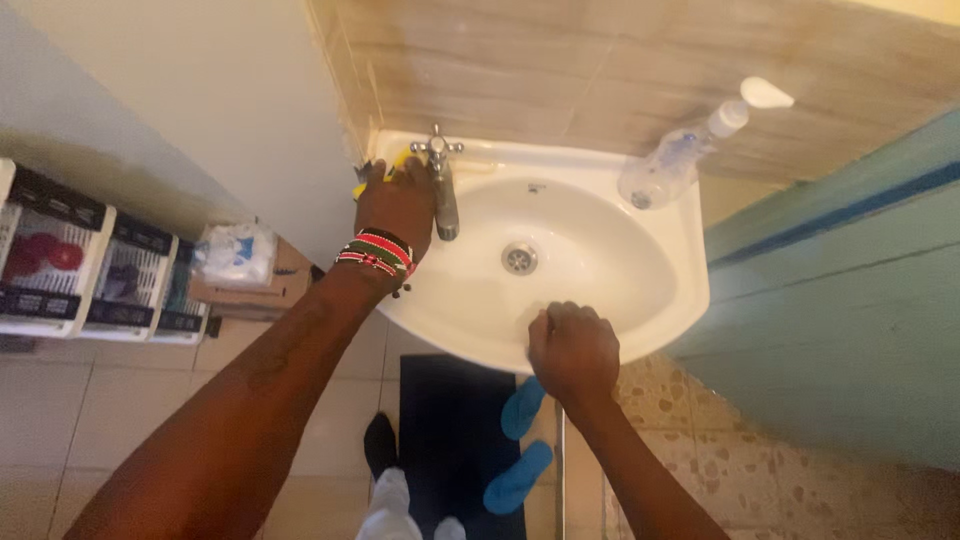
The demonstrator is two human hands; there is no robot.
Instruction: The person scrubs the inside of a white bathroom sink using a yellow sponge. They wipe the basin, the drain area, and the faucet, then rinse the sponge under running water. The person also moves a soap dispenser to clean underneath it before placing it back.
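Note:
A white corner washbasin (660,300) is mounted on a tiled wall, with a metal tap (441,185) at its back left and a drain (519,258) in the bowl. My left hand (395,205) presses a yellow cloth or sponge (402,160) on the basin's back left corner, just beside the tap. A beaded red, green and black bracelet (375,255) is on that wrist. My right hand (572,345) rests closed on the basin's front rim; whether it holds anything I cannot tell.
A clear pump bottle (680,155) stands on the basin's back right corner. White plastic baskets (90,265) and a cardboard box (262,285) line the left wall. A dark mat (450,430) and blue slippers (520,445) lie below. A blue door (850,300) is at right.

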